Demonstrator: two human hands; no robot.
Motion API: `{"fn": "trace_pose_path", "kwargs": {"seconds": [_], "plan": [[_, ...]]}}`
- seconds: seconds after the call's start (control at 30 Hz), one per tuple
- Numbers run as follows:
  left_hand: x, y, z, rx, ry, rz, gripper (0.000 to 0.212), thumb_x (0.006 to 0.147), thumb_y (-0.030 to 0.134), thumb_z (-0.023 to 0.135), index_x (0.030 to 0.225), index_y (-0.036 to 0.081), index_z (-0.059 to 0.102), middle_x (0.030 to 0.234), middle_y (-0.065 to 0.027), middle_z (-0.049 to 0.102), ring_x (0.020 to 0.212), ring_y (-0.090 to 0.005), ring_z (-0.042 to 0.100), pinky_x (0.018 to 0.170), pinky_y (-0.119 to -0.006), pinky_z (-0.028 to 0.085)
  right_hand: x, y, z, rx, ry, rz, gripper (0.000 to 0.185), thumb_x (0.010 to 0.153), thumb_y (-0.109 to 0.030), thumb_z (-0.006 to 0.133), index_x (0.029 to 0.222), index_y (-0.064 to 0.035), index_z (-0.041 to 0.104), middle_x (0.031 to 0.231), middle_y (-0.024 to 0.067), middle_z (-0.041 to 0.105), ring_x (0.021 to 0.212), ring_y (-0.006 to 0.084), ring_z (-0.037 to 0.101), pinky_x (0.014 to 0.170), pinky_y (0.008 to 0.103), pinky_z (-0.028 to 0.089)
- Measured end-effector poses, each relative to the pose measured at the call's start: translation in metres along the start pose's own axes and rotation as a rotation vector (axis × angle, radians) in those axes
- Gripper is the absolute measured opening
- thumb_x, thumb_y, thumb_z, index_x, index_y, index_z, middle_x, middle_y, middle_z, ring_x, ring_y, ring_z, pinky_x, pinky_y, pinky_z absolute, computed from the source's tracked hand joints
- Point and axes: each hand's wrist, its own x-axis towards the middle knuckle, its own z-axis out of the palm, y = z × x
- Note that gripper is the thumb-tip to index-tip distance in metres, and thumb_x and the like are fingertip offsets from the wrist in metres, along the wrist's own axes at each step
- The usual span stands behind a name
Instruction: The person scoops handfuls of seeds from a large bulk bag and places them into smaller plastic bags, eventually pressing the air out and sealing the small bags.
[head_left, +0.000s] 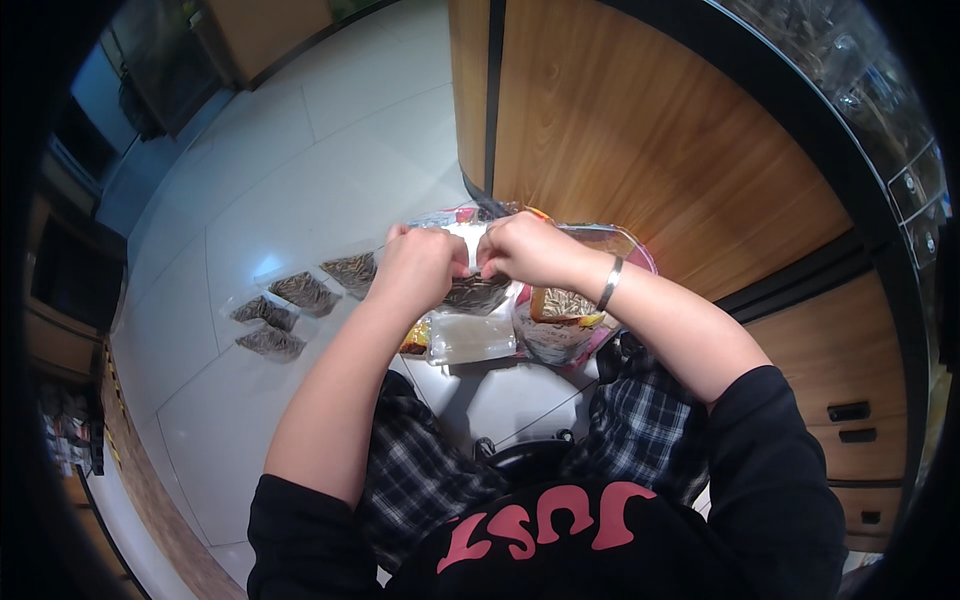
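Observation:
My left hand and my right hand pinch the top edge of a clear plastic bag between them. Dark, slender seeds, apparently sunflower seeds, fill its lower part. Just below lies a stack of flat clear bags. To the right of that stack a large printed bag stands with its mouth open, and paler seeds show inside. Left of my left hand, several small clear bags of seeds rest on the tiled floor. My left forearm partly covers the nearest one.
A wood-grain cabinet with black trim rises at the right. Printed plastic packaging lies against its foot. My knees in plaid trousers flank the work area. Pale floor tiles extend to the left, towards dark furniture at the far side.

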Motion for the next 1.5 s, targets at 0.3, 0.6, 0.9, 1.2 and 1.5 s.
{"fn": "trace_pose_path", "kwargs": {"seconds": [0.3,0.6,0.9,1.2,1.5], "plan": [[0.000,0.001,-0.011,-0.157,-0.035,-0.109,0.006,0.066,0.005,0.060,0.071,0.002,0.059,0.072,-0.0123,0.059,0.067,-0.0241,0.056,0.062,-0.031,0.044,-0.009,0.000,-0.031,0.247,-0.187,0.277,0.016,0.065,-0.010,0.066,0.076,-0.0002,0.060,0.067,0.0080,0.060,0.064,0.0128,0.057,0.060,0.0249,0.044],[0.002,-0.008,-0.021,-0.166,-0.049,-0.141,0.006,0.068,0.006,0.058,0.073,0.003,0.060,0.071,-0.0146,0.059,0.068,-0.0268,0.058,0.063,-0.033,0.045,-0.013,0.005,-0.040,0.039,-0.215,0.171,0.014,0.067,-0.011,0.065,0.077,-0.0022,0.061,0.067,0.0065,0.060,0.064,0.0141,0.057,0.061,0.0256,0.044],[0.005,-0.021,-0.026,-0.572,-0.106,-0.340,0.009,0.069,0.005,0.061,0.076,0.000,0.059,0.067,-0.0040,0.058,0.063,-0.0103,0.052,0.060,-0.024,0.043,-0.004,0.002,-0.035,0.178,-0.134,0.225,0.013,0.066,-0.011,0.066,0.073,-0.0016,0.061,0.063,0.0060,0.059,0.061,0.0140,0.055,0.058,0.0275,0.042],[0.007,-0.028,-0.030,-0.780,0.073,-0.347,0.004,0.076,0.003,0.054,0.074,-0.001,0.054,0.067,-0.0019,0.053,0.063,-0.0085,0.047,0.058,-0.021,0.039,-0.003,0.014,-0.052,0.304,-0.123,0.247,0.013,0.069,-0.007,0.063,0.078,-0.0001,0.058,0.068,0.0030,0.058,0.065,0.0088,0.053,0.060,0.0223,0.043],[0.000,-0.051,-0.032,-1.055,0.030,-0.383,0.006,0.076,0.005,0.055,0.080,0.000,0.054,0.070,-0.0026,0.055,0.066,-0.0087,0.049,0.060,-0.019,0.038,-0.010,0.019,-0.054,0.383,-0.072,0.250,0.011,0.068,-0.003,0.063,0.076,0.0017,0.057,0.068,0.0025,0.058,0.066,0.0078,0.054,0.060,0.0206,0.043]]}}
